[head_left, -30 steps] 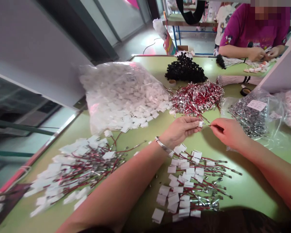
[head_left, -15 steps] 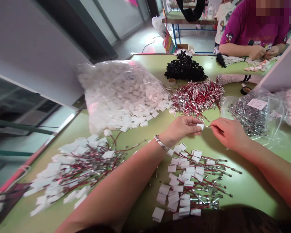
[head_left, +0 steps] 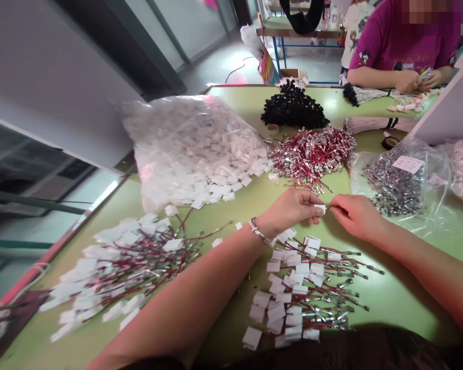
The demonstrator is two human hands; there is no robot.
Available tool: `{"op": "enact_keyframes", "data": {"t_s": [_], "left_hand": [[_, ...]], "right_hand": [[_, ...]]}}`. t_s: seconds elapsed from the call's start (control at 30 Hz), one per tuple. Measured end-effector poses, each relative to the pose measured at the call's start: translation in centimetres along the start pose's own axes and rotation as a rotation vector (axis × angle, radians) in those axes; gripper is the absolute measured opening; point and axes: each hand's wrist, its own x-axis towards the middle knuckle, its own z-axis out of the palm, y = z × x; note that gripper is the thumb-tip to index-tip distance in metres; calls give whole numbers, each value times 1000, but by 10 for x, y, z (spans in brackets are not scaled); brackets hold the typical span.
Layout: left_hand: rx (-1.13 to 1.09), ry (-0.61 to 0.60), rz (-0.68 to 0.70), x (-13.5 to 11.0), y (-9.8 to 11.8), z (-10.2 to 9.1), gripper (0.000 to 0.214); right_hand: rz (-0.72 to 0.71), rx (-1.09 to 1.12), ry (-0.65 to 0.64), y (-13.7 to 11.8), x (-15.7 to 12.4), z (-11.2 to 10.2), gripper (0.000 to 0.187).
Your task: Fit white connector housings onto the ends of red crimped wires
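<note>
Between the thumb and fingers of my left hand [head_left: 293, 209] is a small white connector housing [head_left: 321, 208]. My right hand [head_left: 357, 217] pinches a short, thin wire [head_left: 328, 207] at the right end of that housing; most of the wire is hidden by the fingers. Whether its tip sits inside the housing I cannot tell. Just below both hands lie rows of red wires with white housings [head_left: 294, 277] on their left ends and bare metal terminals on their right. Beyond the hands rises a heap of loose red wires with metal terminals [head_left: 312, 154].
A clear bag of white housings [head_left: 200, 154] lies open at the left, above a pile of housed wires [head_left: 131, 257]. Black parts [head_left: 293, 108], tape rolls [head_left: 390, 141] and a bag of metal terminals [head_left: 397, 180] stand further off. Across the table [head_left: 231, 97] a person in purple [head_left: 405, 46] handles wires.
Both hands have come slightly nearer to me. The gap between my right fingertips and the white connector housing has narrowed.
</note>
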Motion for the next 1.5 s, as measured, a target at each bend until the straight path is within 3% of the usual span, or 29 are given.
{"op": "enact_keyframes", "data": {"t_s": [0.23, 0.4, 0.5, 0.7, 0.77, 0.87, 0.9, 1.0, 1.1, 1.23, 1.33, 1.5], "left_hand": [[75, 4, -33, 1, -4, 2, 12], [306, 114, 177, 0, -5, 6, 18], [382, 68, 233, -2, -6, 7, 19], [336, -32, 140, -3, 7, -5, 19], [408, 84, 144, -4, 18, -19, 22], [666, 445, 168, -4, 27, -41, 34], [779, 476, 151, -4, 27, -46, 37], [1018, 341, 61, -3, 20, -50, 28], [1118, 279, 34, -1, 10, -44, 14], [1169, 231, 35, -2, 8, -38, 12], [1191, 210, 34, -6, 13, -42, 13], [1186, 194, 4, -12, 18, -47, 9]], "right_hand": [[76, 168, -33, -1, 0, -1, 17], [238, 410, 23, -2, 2, -3, 17], [201, 419, 21, -2, 3, 2, 17], [177, 394, -13, -2, 1, 5, 17], [153, 328, -59, -5, -1, 2, 17], [98, 262, -165, -14, -3, -6, 17], [66, 255, -215, -16, -3, -9, 17], [47, 203, -232, -13, -1, -24, 24], [240, -34, -43, 13, 5, -41, 27], [441, -436, -104, 54, 8, -51, 25], [434, -535, -158, 68, 8, -45, 23], [380, -514, -200, 68, 10, -41, 20]]}}
